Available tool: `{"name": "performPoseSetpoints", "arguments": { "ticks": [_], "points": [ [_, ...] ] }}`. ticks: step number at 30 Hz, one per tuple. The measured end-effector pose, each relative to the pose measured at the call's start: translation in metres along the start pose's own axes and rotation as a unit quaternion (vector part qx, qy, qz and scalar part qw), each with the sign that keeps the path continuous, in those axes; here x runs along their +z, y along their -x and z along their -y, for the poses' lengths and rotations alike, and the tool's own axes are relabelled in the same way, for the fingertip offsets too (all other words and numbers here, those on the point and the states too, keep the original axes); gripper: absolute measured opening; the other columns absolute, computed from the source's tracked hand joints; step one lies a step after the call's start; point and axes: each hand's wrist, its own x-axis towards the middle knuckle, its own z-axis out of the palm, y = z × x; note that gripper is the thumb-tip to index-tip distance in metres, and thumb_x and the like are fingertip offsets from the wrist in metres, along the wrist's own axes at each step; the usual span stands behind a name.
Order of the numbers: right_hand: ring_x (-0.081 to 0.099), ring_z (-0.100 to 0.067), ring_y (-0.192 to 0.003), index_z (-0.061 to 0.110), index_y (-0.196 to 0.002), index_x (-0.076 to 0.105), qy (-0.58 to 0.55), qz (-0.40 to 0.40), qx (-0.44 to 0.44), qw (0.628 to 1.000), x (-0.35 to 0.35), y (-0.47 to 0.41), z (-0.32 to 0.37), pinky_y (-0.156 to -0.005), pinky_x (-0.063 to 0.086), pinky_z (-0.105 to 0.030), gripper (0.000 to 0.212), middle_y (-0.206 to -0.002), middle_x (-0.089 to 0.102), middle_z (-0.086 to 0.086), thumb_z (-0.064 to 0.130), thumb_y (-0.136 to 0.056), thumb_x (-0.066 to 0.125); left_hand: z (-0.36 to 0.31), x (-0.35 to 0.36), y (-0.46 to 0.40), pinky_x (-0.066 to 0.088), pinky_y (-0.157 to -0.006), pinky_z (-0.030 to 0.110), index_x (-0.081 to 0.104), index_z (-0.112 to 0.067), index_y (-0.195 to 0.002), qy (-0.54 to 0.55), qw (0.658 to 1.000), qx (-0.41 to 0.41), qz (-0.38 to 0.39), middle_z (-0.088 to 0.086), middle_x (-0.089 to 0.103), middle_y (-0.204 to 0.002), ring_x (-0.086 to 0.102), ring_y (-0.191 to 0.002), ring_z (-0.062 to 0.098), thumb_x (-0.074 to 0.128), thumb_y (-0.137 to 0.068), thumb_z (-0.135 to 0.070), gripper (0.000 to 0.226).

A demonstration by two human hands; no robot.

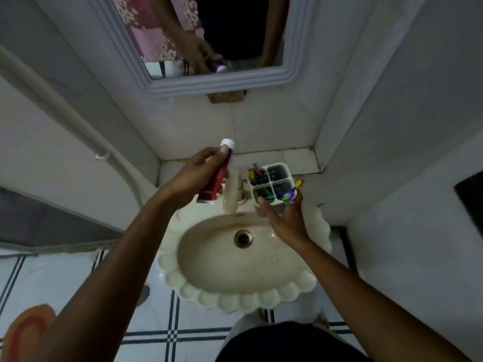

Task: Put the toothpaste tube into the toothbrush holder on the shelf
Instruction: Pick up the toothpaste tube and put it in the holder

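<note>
My left hand holds a red toothpaste tube with a white cap, cap pointing up and away, to the left of the tap. My right hand grips the near side of a white toothbrush holder with four compartments. The holder is held above the sink's back rim, just in front of the tiled shelf. Colourful toothbrush heads stick out of its left and near compartments. The far right compartment looks empty. Tube and holder are apart.
A cream scalloped sink with a drain lies below my hands, and a cream tap stands between tube and holder. A framed mirror hangs above the shelf. Walls close in on both sides.
</note>
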Motion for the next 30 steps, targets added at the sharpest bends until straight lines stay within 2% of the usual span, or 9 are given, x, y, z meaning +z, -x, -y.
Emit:
{"name": "performPoseSetpoints", "arguments": {
  "ticks": [4, 7, 10, 12, 15, 19, 23, 27, 30],
  "points": [
    [0.064, -0.007, -0.136, 0.032, -0.154, 0.047, -0.018, 0.022, -0.024, 0.999, -0.013, 0.006, -0.008, -0.113, 0.058, -0.045, 0.078, -0.148, 0.064, 0.010, 0.070, -0.093, 0.077, -0.025, 0.031, 0.001, 0.066, -0.077, 0.037, 0.050, -0.029, -0.152, -0.030, 0.994, 0.025, 0.097, 0.006, 0.074, -0.126, 0.081, -0.097, 0.027, 0.074, -0.099, -0.023, 0.058],
    [0.068, 0.004, -0.123, 0.034, -0.145, 0.050, -0.033, 0.032, -0.013, 0.999, -0.021, 0.010, -0.003, -0.108, 0.060, -0.040, 0.065, -0.134, 0.068, 0.023, 0.062, -0.095, 0.079, -0.027, 0.052, -0.013, 0.067, -0.082, 0.043, 0.052, -0.025, -0.154, -0.192, 0.978, 0.062, 0.061, 0.007, 0.070, -0.129, 0.079, -0.099, 0.026, 0.084, -0.090, -0.020, 0.072],
    [0.069, -0.011, -0.127, 0.032, -0.148, 0.049, -0.036, 0.039, 0.011, 0.999, -0.026, 0.013, 0.003, -0.106, 0.058, -0.038, 0.076, -0.134, 0.069, 0.018, 0.070, -0.090, 0.078, -0.029, 0.071, -0.026, 0.068, -0.075, 0.047, 0.067, -0.015, -0.136, -0.331, 0.939, 0.097, 0.007, 0.008, 0.072, -0.120, 0.078, -0.087, 0.027, 0.088, -0.084, -0.018, 0.056],
    [0.070, -0.016, -0.127, 0.032, -0.147, 0.050, -0.028, 0.034, 0.023, 0.999, -0.026, 0.012, 0.004, -0.107, 0.060, -0.046, 0.094, -0.138, 0.071, 0.012, 0.090, -0.077, 0.073, -0.028, 0.081, -0.033, 0.064, -0.077, 0.039, 0.072, -0.013, -0.127, -0.400, 0.908, 0.121, -0.012, 0.010, 0.074, -0.119, 0.075, -0.087, 0.025, 0.086, -0.084, -0.017, 0.045],
    [0.071, -0.019, -0.126, 0.036, -0.140, 0.050, -0.015, 0.039, 0.033, 0.999, -0.025, 0.008, 0.000, -0.106, 0.060, -0.051, 0.098, -0.138, 0.073, 0.010, 0.100, -0.069, 0.067, -0.027, 0.093, -0.040, 0.057, -0.078, 0.031, 0.072, -0.015, -0.126, -0.464, 0.873, 0.146, -0.029, 0.009, 0.074, -0.119, 0.071, -0.090, 0.021, 0.083, -0.086, -0.017, 0.041],
    [0.072, -0.022, -0.127, 0.033, -0.143, 0.050, 0.002, 0.048, 0.044, 0.998, -0.022, 0.000, -0.008, -0.105, 0.061, -0.053, 0.104, -0.138, 0.073, 0.007, 0.103, -0.068, 0.066, -0.021, 0.097, -0.044, 0.063, -0.082, 0.036, 0.070, -0.012, -0.126, -0.383, 0.898, 0.201, -0.082, 0.005, 0.074, -0.118, 0.074, -0.094, 0.022, 0.082, -0.090, -0.018, 0.039],
    [0.073, -0.017, -0.125, 0.037, -0.145, 0.051, -0.010, 0.036, 0.039, 0.999, -0.019, -0.004, -0.013, -0.104, 0.062, -0.051, 0.097, -0.138, 0.073, 0.011, 0.098, -0.072, 0.071, -0.015, 0.088, -0.045, 0.060, -0.068, 0.018, 0.078, -0.016, -0.107, -0.256, 0.923, 0.238, -0.162, -0.007, 0.078, -0.095, 0.075, -0.076, 0.003, 0.083, -0.091, -0.031, 0.023],
    [0.071, -0.015, -0.127, 0.036, -0.151, 0.049, -0.027, 0.031, 0.045, 0.998, -0.020, -0.003, -0.017, -0.108, 0.060, -0.050, 0.102, -0.141, 0.070, 0.011, 0.097, -0.072, 0.072, 0.004, 0.057, -0.049, 0.061, -0.072, 0.027, 0.080, -0.016, -0.099, -0.196, 0.934, 0.216, -0.204, -0.007, 0.079, -0.090, 0.076, -0.079, 0.010, 0.080, -0.094, -0.032, 0.017],
    [0.070, -0.012, -0.127, 0.038, -0.147, 0.054, -0.032, 0.027, 0.041, 0.998, -0.020, 0.001, -0.011, -0.112, 0.057, -0.048, 0.091, -0.139, 0.071, 0.014, 0.090, -0.076, 0.076, 0.025, 0.033, -0.051, 0.055, -0.065, 0.016, 0.080, -0.007, -0.103, -0.163, 0.940, 0.176, -0.241, -0.004, 0.077, -0.087, 0.073, -0.071, -0.001, 0.077, -0.097, -0.024, 0.018]
  ]
}}
